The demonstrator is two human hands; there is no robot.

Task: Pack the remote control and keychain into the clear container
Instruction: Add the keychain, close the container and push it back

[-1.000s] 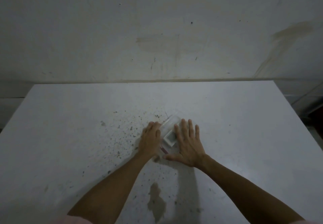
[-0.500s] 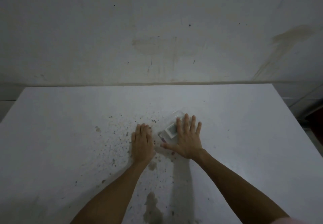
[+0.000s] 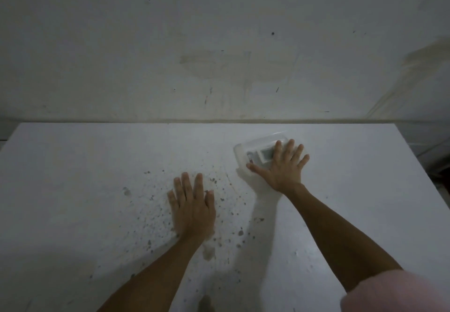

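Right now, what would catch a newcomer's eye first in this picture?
The right hand lies flat on the clear container, far right of centre on the white table. The left hand lies flat on bare, speckled tabletop nearer the person.

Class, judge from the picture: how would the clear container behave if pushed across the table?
The clear container is low and flat, so it would probably slide, not tip. Its thin plastic looks light. The right hand lies flat on top, which suggests the lid is stiff enough to bear pressure.
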